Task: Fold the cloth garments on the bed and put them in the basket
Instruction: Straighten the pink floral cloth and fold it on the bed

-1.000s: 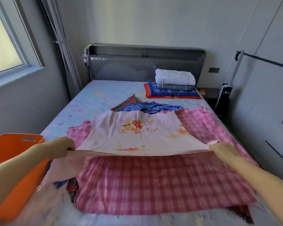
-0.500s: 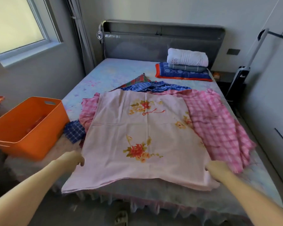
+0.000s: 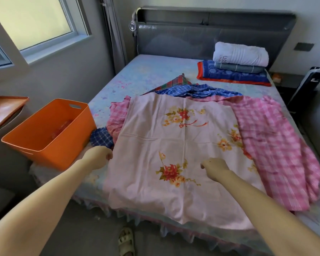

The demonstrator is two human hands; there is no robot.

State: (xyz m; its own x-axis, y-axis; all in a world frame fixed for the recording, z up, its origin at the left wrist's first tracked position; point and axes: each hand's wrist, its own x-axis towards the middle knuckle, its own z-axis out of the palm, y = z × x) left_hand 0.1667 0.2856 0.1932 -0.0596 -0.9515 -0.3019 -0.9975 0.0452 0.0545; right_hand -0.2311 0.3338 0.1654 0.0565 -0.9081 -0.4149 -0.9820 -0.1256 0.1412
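Since half a second ago, both hands have been moved inward and up the pale pink floral cloth [image 3: 175,145], away from its near corners. The left hand [image 3: 98,157] is seen at the cloth's left edge with fingers curled; whether that grip has closed on the fabric cannot be told. The right hand [image 3: 213,165] is held over the cloth's middle, near a printed red-and-yellow flower spray, fingers curled under; its grip cannot be made out either. The thin, smooth cloth is spread flat as a rough rectangle on the bed [image 3: 148,71], its near hem draped over the frilled edge. A pink gingham garment [image 3: 277,145] lies rumpled beneath it and to the right, and a crumpled blue checked garment [image 3: 196,90] is bunched beyond it. A rigid orange plastic basket [image 3: 50,133], rectangular with a handle slot, is set at the bed's left corner. Folded towels [image 3: 240,58] are stacked by the padded grey headboard [image 3: 211,34].
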